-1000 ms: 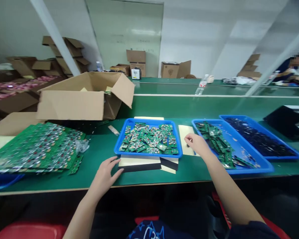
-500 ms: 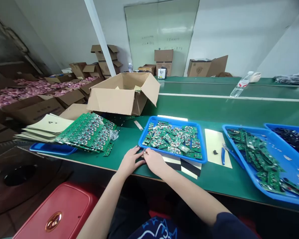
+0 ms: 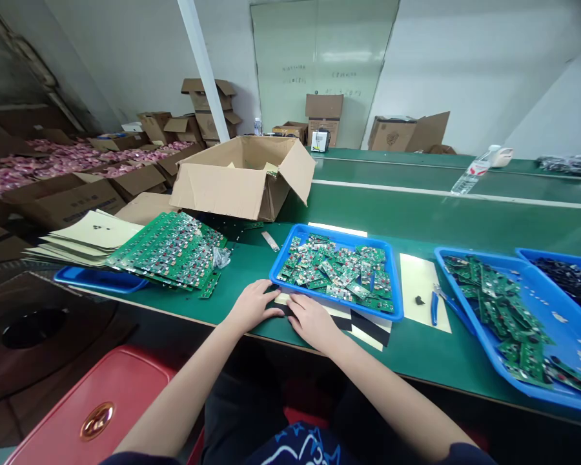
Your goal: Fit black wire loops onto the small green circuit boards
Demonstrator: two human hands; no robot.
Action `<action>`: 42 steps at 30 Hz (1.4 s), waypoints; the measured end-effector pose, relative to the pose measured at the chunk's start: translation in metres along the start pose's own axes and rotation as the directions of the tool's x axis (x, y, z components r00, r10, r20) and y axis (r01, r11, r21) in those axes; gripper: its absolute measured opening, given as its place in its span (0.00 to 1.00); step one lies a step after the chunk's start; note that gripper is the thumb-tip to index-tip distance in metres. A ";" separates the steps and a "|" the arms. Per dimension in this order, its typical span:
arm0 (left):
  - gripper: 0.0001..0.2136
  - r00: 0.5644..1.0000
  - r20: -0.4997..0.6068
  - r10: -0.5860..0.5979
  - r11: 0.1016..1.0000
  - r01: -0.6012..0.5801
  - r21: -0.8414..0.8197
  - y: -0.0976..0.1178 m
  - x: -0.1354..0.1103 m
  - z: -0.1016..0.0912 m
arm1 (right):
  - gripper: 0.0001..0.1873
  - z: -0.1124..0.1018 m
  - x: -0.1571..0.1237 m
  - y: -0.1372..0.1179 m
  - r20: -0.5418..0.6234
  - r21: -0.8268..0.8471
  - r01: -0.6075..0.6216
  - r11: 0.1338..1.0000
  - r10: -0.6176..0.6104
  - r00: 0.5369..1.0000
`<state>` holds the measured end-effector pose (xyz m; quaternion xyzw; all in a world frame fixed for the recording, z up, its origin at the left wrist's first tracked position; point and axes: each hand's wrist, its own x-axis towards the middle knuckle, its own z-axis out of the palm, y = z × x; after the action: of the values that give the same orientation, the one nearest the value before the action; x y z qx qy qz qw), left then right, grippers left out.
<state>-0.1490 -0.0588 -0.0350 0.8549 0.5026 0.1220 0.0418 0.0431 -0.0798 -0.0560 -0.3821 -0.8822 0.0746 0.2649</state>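
Note:
My left hand (image 3: 252, 309) lies on the green table with its fingers stretched out, its thumb and fingertips at the left end of a black and cream strip (image 3: 337, 318). On that strip rests my right hand (image 3: 315, 323), palm down, fingers extended and slightly apart. Nothing shows gripped in either hand. Just beyond the fingertips stands a blue tray (image 3: 397, 284) of small green circuit boards (image 3: 339, 271). A second black and cream strip (image 3: 370, 328) sticks out from under the tray's front right corner.
Stacked circuit board panels (image 3: 167, 252) and cream sheets (image 3: 91, 231) sit left, with an open cardboard box (image 3: 217, 187) behind. To the right are blue-handled cutters (image 3: 434, 308) on a cream sheet and another blue tray (image 3: 489, 352) with boards. A red stool (image 3: 121, 374) stands below.
My right hand's fingers have unbent from a pinch near the left hand and now lie flatter on the strip, a little apart from it. The camera view has shifted slightly.

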 end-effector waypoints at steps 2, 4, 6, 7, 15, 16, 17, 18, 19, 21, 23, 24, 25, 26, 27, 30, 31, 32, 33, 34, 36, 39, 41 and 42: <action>0.17 0.999 -0.020 -0.026 1.000 0.026 -0.005 0.003 0.001 -0.001 | 0.17 0.005 -0.002 -0.001 -0.010 0.004 -0.040 0.999 0.040 0.999; 0.15 0.997 -0.045 -0.057 0.998 0.057 -0.012 0.006 0.001 0.000 | 0.18 0.009 0.000 -0.002 -0.012 0.003 -0.075 0.997 0.075 0.997; 0.13 0.993 -0.073 -0.092 0.996 0.092 -0.011 0.010 -0.001 0.004 | 0.18 0.013 0.005 -0.005 -0.003 -0.006 -0.112 0.994 0.112 0.994; 0.13 0.988 -0.095 -0.119 0.993 0.118 -0.013 0.012 -0.002 0.006 | 0.19 0.014 0.007 -0.005 0.004 -0.008 -0.128 0.992 0.128 0.992; 0.10 0.899 -0.187 -0.397 0.895 0.333 -0.299 0.018 -0.007 0.018 | 0.21 0.017 0.006 -0.002 -0.057 0.143 -0.177 0.974 0.187 0.981; 0.09 0.901 -0.176 -0.396 0.890 0.330 -0.314 0.017 -0.006 0.018 | 0.20 0.018 0.006 -0.001 -0.061 0.155 -0.174 0.973 0.185 0.981; 0.09 0.907 -0.162 -0.389 0.888 0.322 -0.330 0.016 -0.005 0.016 | 0.20 0.018 0.005 0.000 -0.064 0.163 -0.170 0.972 0.182 0.981; 0.07 0.914 -0.147 -0.378 0.886 0.311 -0.343 0.015 -0.004 0.015 | 0.19 0.019 0.005 0.000 -0.067 0.167 -0.165 0.972 0.178 0.982; 0.06 0.922 -0.131 -0.364 0.886 0.299 -0.353 0.015 -0.004 0.013 | 0.19 0.020 0.005 0.000 -0.070 0.167 -0.163 0.972 0.176 0.982; 0.07 0.930 -0.117 -0.348 0.888 0.287 -0.359 0.017 -0.007 0.011 | 0.18 0.022 0.006 0.000 -0.070 0.155 -0.167 0.974 0.180 0.981; 0.10 0.922 -0.136 -0.362 0.889 0.299 -0.346 0.022 -0.012 0.011 | 0.17 0.022 0.006 -0.001 -0.065 0.152 -0.175 0.973 0.187 0.980; 0.12 0.911 -0.156 -0.382 0.889 0.316 -0.330 0.025 -0.015 0.012 | 0.18 0.022 0.006 -0.001 -0.064 0.163 -0.179 0.970 0.191 0.979; 0.13 0.895 -0.181 -0.407 0.888 0.342 -0.306 0.029 -0.018 0.014 | 0.19 0.022 0.006 -0.001 -0.065 0.185 -0.182 0.966 0.197 0.978; 0.13 0.877 -0.204 -0.435 0.885 0.374 -0.277 0.033 -0.020 0.016 | 0.20 0.021 0.005 -0.001 -0.069 0.216 -0.183 0.959 0.203 0.977; 0.13 0.858 -0.224 -0.462 0.878 0.408 -0.249 0.036 -0.022 0.019 | 0.20 0.020 0.005 0.000 -0.075 0.251 -0.184 0.950 0.209 0.975; 0.11 0.800 -0.241 -0.549 0.832 0.499 -0.240 0.043 -0.022 0.026 | 0.21 0.018 0.004 0.002 -0.090 0.331 -0.173 0.927 0.214 0.973; 0.11 0.784 -0.233 -0.576 0.813 0.518 -0.265 0.044 -0.020 0.027 | 0.21 0.018 0.004 0.002 -0.093 0.343 -0.166 0.924 0.209 0.973; 0.10 0.769 -0.224 -0.599 0.794 0.533 -0.292 0.044 -0.018 0.027 | 0.21 0.018 0.004 0.003 -0.094 0.351 -0.159 0.923 0.203 0.975; 0.09 0.758 -0.215 -0.616 0.778 0.544 -0.314 0.045 -0.016 0.027 | 0.21 0.018 0.004 0.003 -0.095 0.355 -0.153 0.922 0.198 0.976; 0.08 0.752 -0.206 -0.626 0.768 0.549 -0.330 0.045 -0.015 0.026 | 0.20 0.018 0.004 0.003 -0.096 0.357 -0.149 0.922 0.195 0.976; 0.07 0.753 -0.188 -0.631 0.759 0.549 -0.349 0.046 -0.012 0.023 | 0.19 0.018 0.005 0.003 -0.098 0.356 -0.149 0.923 0.195 0.976; 0.06 0.762 -0.147 -0.631 0.743 0.538 -0.399 0.047 -0.011 0.020 | 0.19 0.019 0.005 0.003 -0.102 0.346 -0.152 0.926 0.198 0.975; 0.08 0.778 -0.110 -0.619 0.728 0.515 -0.453 0.045 -0.010 0.019 | 0.19 0.019 0.005 0.003 -0.105 0.346 -0.151 0.926 0.198 0.975; 0.09 0.785 -0.089 -0.614 0.715 0.504 -0.484 0.044 -0.009 0.019 | 0.19 0.019 0.005 0.003 -0.107 0.347 -0.150 0.926 0.198 0.974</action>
<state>-0.1112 -0.0874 -0.0466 0.6073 0.6995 0.3162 0.2048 0.0321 -0.0726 -0.0711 -0.4122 -0.7982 0.2206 0.3798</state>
